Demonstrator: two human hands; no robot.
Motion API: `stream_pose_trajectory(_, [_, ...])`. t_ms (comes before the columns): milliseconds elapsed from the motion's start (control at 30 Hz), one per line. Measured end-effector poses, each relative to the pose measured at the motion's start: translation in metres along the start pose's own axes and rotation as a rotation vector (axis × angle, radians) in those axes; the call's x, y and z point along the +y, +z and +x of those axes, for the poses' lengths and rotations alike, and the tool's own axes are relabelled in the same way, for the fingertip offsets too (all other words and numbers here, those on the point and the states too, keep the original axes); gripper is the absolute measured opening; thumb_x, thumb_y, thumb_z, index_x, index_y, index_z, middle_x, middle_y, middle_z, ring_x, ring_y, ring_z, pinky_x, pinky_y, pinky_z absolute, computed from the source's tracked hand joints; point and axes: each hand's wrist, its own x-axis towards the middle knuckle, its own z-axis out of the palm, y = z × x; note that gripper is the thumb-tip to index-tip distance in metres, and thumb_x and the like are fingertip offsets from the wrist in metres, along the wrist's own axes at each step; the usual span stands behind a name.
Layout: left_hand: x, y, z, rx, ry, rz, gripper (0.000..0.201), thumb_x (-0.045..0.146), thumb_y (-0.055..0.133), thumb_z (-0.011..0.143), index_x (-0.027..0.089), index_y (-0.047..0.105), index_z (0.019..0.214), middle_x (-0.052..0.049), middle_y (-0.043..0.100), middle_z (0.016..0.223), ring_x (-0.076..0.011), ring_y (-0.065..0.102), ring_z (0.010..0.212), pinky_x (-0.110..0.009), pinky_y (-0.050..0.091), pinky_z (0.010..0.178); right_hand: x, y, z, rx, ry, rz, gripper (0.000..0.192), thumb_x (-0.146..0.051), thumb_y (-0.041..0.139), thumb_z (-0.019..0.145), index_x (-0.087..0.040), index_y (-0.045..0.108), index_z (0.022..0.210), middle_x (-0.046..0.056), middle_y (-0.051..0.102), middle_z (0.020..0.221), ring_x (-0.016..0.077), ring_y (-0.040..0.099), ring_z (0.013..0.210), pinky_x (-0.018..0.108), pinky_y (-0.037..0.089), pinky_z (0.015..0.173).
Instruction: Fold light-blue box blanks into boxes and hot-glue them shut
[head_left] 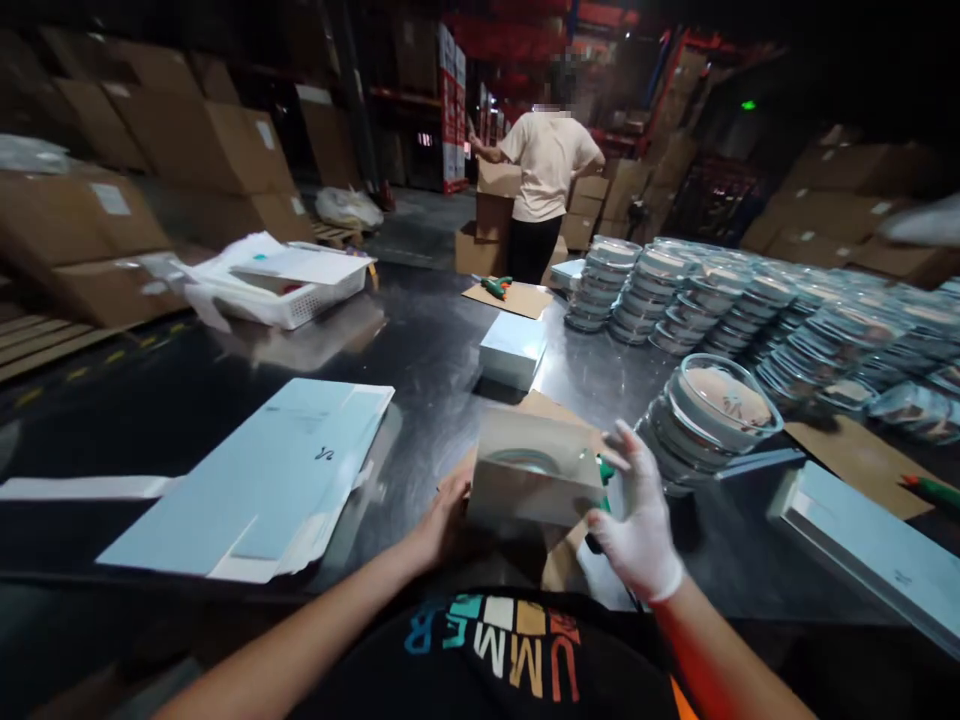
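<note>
Open box [536,495] is up front by the wearer's torso, over the near edge of the dark worktop [424,350], opening tipped toward the wearer; a curved clear rim shows inside, prob. a glass dish. L hand [446,515] is at the open box's L side, fingers partly hidden, looks to be gripping it. R hand [637,510], in a white glove, is at the box's R side, thumb & fingers spread wide; whether the thumb touches the box, can't tell (blur).

Progress, as judged: box walls are up, contents apparently in, top not shut. One light-blue box [513,348] just beyond the open box looks closed, so approx. 1 finished pc there, tho could be a stack.

Left as is: flat light-blue sheets [262,480], L of the open box, lie unfolded. Stack of glass dishes [705,430], R of it, unboxed; many more dish stacks [814,350] farther R & beyond. So most of the qty is prob. undone.

Also about: white basket [311,305] w/ sheets, beyond & L of the open box; green-handled tool [495,288] on cardboard, straight beyond; light-blue stack [885,550] far R; co-worker [551,165] well beyond, back turned.
</note>
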Motion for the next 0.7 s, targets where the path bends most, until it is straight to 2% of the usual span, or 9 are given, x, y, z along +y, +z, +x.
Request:
stream_pose_trajectory(67, [0.009,-0.007,0.003,0.052,0.047,-0.060,0.098,0.057,0.088,0.088,0.031,0.041,0.169,-0.019,0.062,0.157,-0.0404,0.067,0.140,-0.056,0.062,0.112,0.014,0.020,-0.020,-0.028,0.003,0.024,0.079,-0.056,0.064,0.108,-0.030,0.036,0.176,0.018,0.054,0.168,0.0345,0.063,0.147,0.056,0.057,0.120])
stream_pose_trajectory(133, [0.024,-0.015,0.013,0.095,0.125,-0.107,0.090,0.063,0.083,0.091,0.031,0.047,0.167,-0.019,0.052,0.167,-0.0404,0.060,0.149,-0.057,0.055,0.121,0.019,0.036,-0.026,-0.033,0.017,0.071,0.066,-0.051,0.061,0.110,-0.029,0.047,0.171,0.017,0.055,0.168,0.0338,0.056,0.156,0.057,0.050,0.128])
stream_pose_trajectory(233, [0.050,-0.022,0.032,0.093,0.203,-0.142,0.059,0.073,0.072,0.096,0.020,0.080,0.120,-0.020,0.054,0.162,-0.0402,0.059,0.147,-0.053,0.052,0.123,0.011,0.048,-0.016,-0.095,0.125,0.217,0.061,-0.065,0.061,0.105,-0.025,0.070,0.151,0.018,0.066,0.157,0.0369,0.062,0.150,0.057,0.051,0.127])
stream_pose_trajectory(300, [0.064,-0.018,0.041,0.130,0.182,-0.151,0.061,0.076,0.067,0.098,0.017,0.081,0.094,-0.020,0.062,0.148,-0.0372,0.065,0.136,-0.049,0.055,0.117,0.002,0.054,-0.005,-0.112,0.252,0.300,0.061,-0.072,0.061,0.101,-0.026,0.078,0.138,0.017,0.077,0.138,0.0400,0.074,0.130,0.060,0.059,0.116])
stream_pose_trajectory(367, [0.070,-0.011,0.044,0.255,0.122,-0.189,0.062,0.078,0.070,0.094,0.018,0.080,0.105,-0.019,0.066,0.140,-0.0346,0.067,0.129,-0.047,0.057,0.113,-0.006,0.062,0.002,-0.039,0.389,0.277,0.052,-0.065,0.064,0.099,-0.030,0.078,0.134,0.015,0.081,0.129,0.0423,0.076,0.121,0.063,0.061,0.110])
stream_pose_trajectory(433, [0.067,-0.005,0.043,0.345,0.073,-0.242,0.073,0.082,0.077,0.087,0.022,0.075,0.128,-0.018,0.067,0.141,-0.0344,0.067,0.129,-0.048,0.058,0.111,-0.009,0.069,0.006,0.092,0.465,0.207,0.047,-0.052,0.067,0.095,-0.031,0.073,0.137,0.014,0.078,0.133,0.0414,0.073,0.127,0.063,0.059,0.112])
stream_pose_trajectory(533, [0.059,-0.007,0.040,0.251,0.067,-0.225,0.083,0.086,0.084,0.075,0.025,0.075,0.131,-0.016,0.071,0.135,-0.0352,0.070,0.126,-0.051,0.059,0.111,-0.004,0.070,0.010,0.197,0.409,0.247,0.056,-0.041,0.064,0.092,-0.027,0.060,0.146,0.015,0.072,0.141,0.0335,0.072,0.128,0.054,0.061,0.109])
stream_pose_trajectory(600, [0.056,-0.013,0.040,0.184,0.081,-0.177,0.079,0.084,0.088,0.072,0.024,0.078,0.123,-0.014,0.074,0.125,-0.0347,0.072,0.121,-0.051,0.058,0.111,0.005,0.060,0.016,0.146,0.339,0.255,0.053,-0.040,0.060,0.096,-0.025,0.057,0.147,0.015,0.073,0.139,0.0298,0.074,0.120,0.050,0.063,0.103])
stream_pose_trajectory(700, [0.057,-0.025,0.040,0.299,0.058,-0.170,0.074,0.081,0.087,0.077,0.024,0.077,0.123,-0.012,0.075,0.122,-0.0326,0.073,0.118,-0.047,0.057,0.109,0.027,0.035,0.028,-0.029,0.313,-0.075,0.039,-0.044,0.057,0.098,-0.021,0.069,0.128,0.018,0.076,0.129,0.0340,0.074,0.118,0.054,0.059,0.108])
